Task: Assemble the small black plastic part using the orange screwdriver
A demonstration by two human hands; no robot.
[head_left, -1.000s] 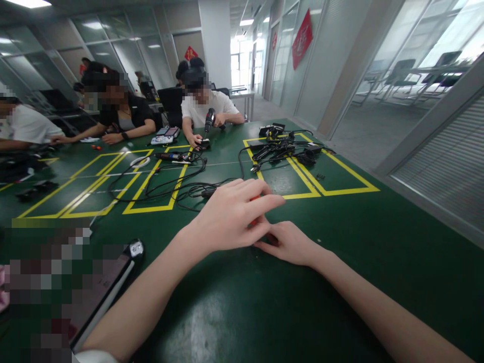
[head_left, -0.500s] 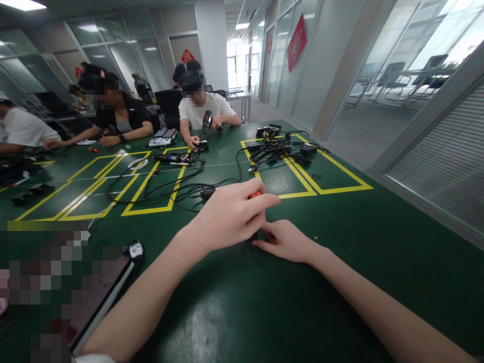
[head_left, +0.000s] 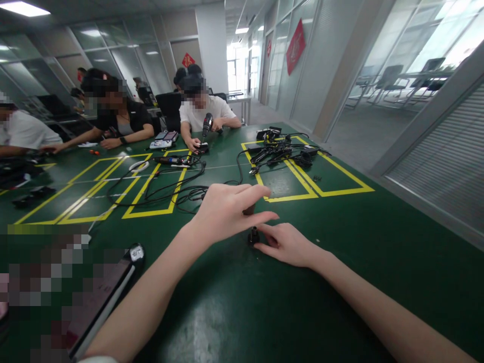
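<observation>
In the head view my left hand [head_left: 227, 209] is over the table in front of me, palm down, thumb and forefinger apart. Something dark shows between its curled fingers, mostly hidden, and I cannot make out what it is. Directly beneath stands a small black part [head_left: 253, 237] with a short dark cylinder on top, resting on the green table [head_left: 212, 307]. My right hand [head_left: 289, 243] pinches this part from the right between thumb and fingers.
A tangle of black cables [head_left: 280, 151] lies beyond my hands within yellow tape [head_left: 348, 190], with more cable [head_left: 189, 194] to the left. A phone-like device [head_left: 106, 297] lies near my left forearm. Across the table a person [head_left: 212, 111] works with a power drill [head_left: 207, 123].
The fingers of my left hand have spread, and the orange thing seen between them before is out of sight. More of the black part shows. My right hand stays almost in place.
</observation>
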